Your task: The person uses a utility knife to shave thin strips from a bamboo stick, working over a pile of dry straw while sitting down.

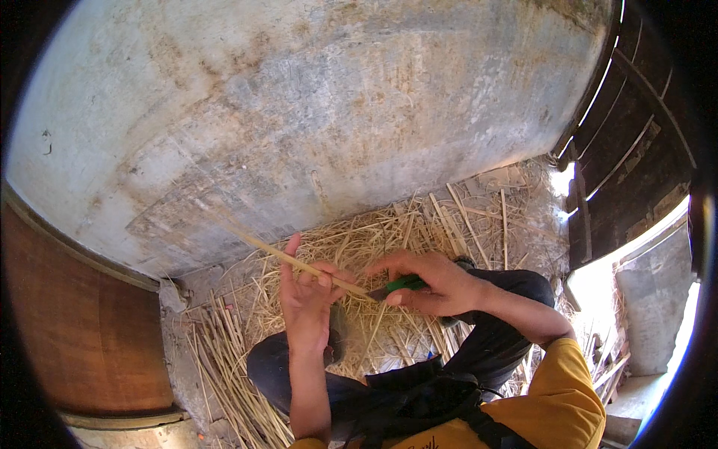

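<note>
One thin strip slants in front of the wall, and I see the left hand holding it with thumb and fingers. At the end away from the wall, the right hand grips a green-handled knife. I think the strip is light, bendy and easy to split, so hold its middle.

The left forearm extends upward from the lower edge to the left hand, palm side visible, one digit erect and the others curled rightward, while the right forearm extends leftward from a bent elbow to the right hand, flexed in a grip.
</note>
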`<state>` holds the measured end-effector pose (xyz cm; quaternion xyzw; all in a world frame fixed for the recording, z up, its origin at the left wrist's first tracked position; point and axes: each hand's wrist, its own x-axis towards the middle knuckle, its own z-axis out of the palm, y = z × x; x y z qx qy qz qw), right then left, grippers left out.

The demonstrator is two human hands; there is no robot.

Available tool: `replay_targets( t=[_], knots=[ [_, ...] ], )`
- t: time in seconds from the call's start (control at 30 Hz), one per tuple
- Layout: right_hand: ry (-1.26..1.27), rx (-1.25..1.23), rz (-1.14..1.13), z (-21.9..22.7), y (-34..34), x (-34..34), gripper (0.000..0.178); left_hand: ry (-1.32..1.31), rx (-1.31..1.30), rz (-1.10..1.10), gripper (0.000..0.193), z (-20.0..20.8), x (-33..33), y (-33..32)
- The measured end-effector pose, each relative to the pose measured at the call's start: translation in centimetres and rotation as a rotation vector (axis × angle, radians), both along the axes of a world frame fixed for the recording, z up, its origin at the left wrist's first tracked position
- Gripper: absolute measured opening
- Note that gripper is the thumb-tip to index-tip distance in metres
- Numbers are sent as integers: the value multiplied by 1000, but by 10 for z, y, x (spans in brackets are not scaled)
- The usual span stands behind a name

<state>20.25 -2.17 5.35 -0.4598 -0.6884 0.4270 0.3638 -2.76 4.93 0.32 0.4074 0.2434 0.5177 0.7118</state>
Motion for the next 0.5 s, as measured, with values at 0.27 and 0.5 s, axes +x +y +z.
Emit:
replay_targets(
  t=[0.27,0.5],
  knots=[
    [40,59,-251,-7,8,15,49,67,92,144,30,-2,13,-5],
    [163,-11,-264,-25,14,16,27,68,254,64,27,-12,16,-5]
  ],
)
